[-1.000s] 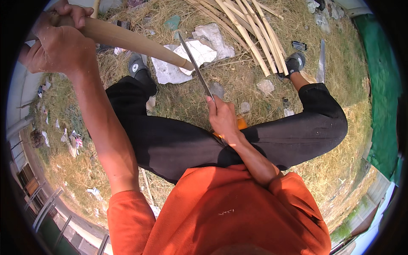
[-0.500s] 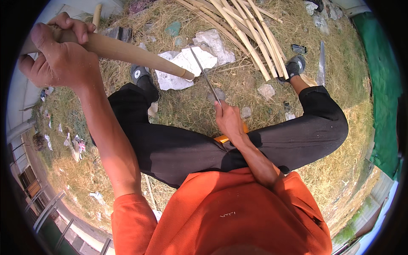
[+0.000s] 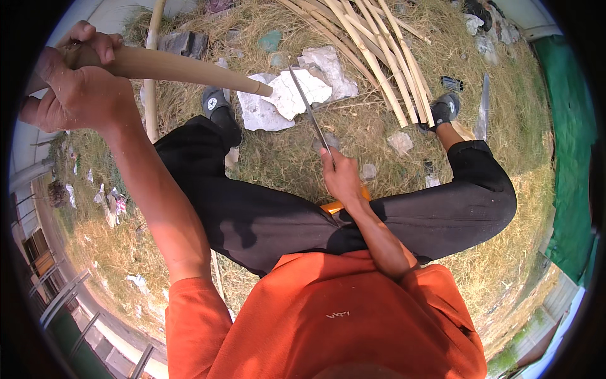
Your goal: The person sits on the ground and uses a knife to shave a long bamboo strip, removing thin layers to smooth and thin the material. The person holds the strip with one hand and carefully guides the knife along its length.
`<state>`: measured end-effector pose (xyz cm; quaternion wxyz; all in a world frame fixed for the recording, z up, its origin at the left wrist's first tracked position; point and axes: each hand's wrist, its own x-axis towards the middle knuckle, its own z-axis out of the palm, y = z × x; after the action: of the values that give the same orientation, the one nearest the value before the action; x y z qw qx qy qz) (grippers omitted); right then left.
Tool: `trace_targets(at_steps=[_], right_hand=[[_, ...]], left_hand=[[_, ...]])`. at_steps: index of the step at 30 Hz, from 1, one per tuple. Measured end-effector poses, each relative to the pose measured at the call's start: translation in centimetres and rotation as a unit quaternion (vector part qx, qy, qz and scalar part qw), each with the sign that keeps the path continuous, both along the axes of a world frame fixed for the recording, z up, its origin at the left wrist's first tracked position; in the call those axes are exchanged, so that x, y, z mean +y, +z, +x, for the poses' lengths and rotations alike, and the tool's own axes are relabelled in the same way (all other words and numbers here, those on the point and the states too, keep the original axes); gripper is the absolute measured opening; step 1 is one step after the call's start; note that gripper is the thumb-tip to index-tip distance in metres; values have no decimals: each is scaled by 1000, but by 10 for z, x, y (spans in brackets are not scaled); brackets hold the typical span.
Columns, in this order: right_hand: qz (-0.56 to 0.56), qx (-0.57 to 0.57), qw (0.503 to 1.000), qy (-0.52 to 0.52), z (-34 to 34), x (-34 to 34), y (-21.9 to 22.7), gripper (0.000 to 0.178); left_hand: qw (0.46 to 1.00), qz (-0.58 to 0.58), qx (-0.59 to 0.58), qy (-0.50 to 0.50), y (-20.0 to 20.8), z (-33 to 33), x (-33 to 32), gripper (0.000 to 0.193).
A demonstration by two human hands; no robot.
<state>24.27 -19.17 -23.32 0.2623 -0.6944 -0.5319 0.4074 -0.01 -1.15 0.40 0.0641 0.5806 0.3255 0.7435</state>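
Dry straw-coloured grass (image 3: 278,161) lies below us. Above its far left edge, our left hand (image 3: 88,88) is wrapped around a tapered, pale-brown wooden pole (image 3: 192,71); our right hand (image 3: 343,178) tightly grips a long dark metal blade (image 3: 308,108), apart from the pole. We judge it blade work, next needing steady pole.

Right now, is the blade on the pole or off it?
Off: white slab shows between the blade and the pole's tip.

I see loose black trousers (image 3: 265,211), a bright orange shirt (image 3: 372,303) with short sleeves (image 3: 197,328), a small pale chest marking (image 3: 338,314), and dark shoes (image 3: 445,103).
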Motion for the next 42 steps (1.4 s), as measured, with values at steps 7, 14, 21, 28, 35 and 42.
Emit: trace_targets(at_steps=[7,14,21,28,35,42], right_hand=[[19,48,999,3,-15,-3,-10,24],[9,62,997,35,-32,0,6,26],[-14,115,991,60,-59,8,34,27],[6,23,990,140,-72,9,10,26],[7,39,989,141,-84,6,13,28],[-41,23,992,121,-74,13,-12,32]], left_hand=[[999,-3,-40,25,-24,-15,-9,34],[994,-46,-71,65,-33,-34,-29,35],[992,-71,-89,59,-39,-52,-48,35],[995,-46,-81,22,-37,-40,-41,36],[996,-49,-57,55,-36,-41,-44,28],[996,-62,-56,27,-34,-41,-41,33]])
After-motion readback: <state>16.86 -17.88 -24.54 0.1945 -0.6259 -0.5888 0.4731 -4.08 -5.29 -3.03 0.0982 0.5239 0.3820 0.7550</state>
